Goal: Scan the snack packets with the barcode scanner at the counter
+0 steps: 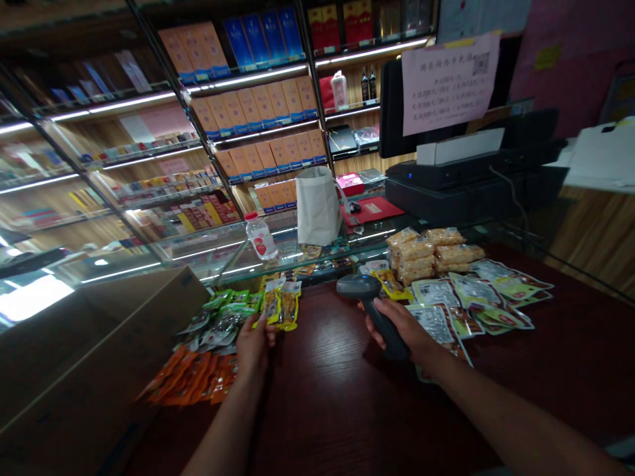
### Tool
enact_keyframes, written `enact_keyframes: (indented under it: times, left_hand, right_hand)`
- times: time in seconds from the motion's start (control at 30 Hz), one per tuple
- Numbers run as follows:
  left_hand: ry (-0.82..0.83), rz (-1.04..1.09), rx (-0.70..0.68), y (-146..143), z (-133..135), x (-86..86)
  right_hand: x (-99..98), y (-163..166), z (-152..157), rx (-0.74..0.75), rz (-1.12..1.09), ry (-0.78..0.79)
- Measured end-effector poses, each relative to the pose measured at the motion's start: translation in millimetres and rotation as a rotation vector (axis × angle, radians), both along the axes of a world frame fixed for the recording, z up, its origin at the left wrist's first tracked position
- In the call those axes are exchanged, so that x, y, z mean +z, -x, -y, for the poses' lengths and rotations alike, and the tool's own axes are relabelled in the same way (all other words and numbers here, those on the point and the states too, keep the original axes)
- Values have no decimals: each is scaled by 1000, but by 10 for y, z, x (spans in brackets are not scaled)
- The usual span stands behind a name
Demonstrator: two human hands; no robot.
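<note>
My right hand (404, 330) is wrapped round the handle of a dark barcode scanner (360, 287), whose head points left over the brown counter. At the left, my left hand (255, 340) pinches the lower edge of a yellow snack packet (271, 304). Another yellow snack packet (288, 307) lies right beside it. Green and silver packets (223, 324) are spread left of that hand, with orange packets (193, 377) nearer to me. Flat silver-and-green pouches (434, 324) lie beside and partly behind my right hand. Beyond them sits a stack of clear-wrapped tan snacks (421, 254).
An open cardboard box (99, 357) stands along the left. On the glass display case are a bottle with a red cap (260, 238), a white paper bag (317, 208) and a red folder (374, 210). A monitor (391, 109) with a taped notice rises at the back right.
</note>
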State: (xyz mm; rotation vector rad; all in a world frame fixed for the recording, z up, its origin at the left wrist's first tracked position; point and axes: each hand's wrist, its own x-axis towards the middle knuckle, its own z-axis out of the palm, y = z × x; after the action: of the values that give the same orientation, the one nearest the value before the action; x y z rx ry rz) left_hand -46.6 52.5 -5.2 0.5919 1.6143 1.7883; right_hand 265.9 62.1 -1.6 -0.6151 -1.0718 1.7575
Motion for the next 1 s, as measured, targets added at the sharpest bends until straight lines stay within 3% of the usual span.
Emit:
enact_keyframes:
  times: [0.33,0.5,0.57,0.67,0.77,0.83,1.0]
  left_hand:
    - [32,23,29,-28,83,53]
    - [-10,-1,2,-236,282,127]
    - [-60,-50,-72,-406,343,133]
    - [-76,-135,-294,-735,334,77]
    - [-14,-217,-518,-1103,157,-29]
    - [22,-369,-594,-1350,-49,-83]
    - [93,-737,-574,-1935,-644,-62]
  right_hand:
    - [14,-25,-10,-35,-38,5]
    - [24,-50,-81,-78,-103,22]
    - [54,-88,-131,-100,-134,31]
    - [136,-184,-186,-145,-188,34]
    - [259,-298,-190,-191,-245,27]
    - [356,-370,-164,-224,-282,18]
    - [572,-544,8,-297,-344,2]
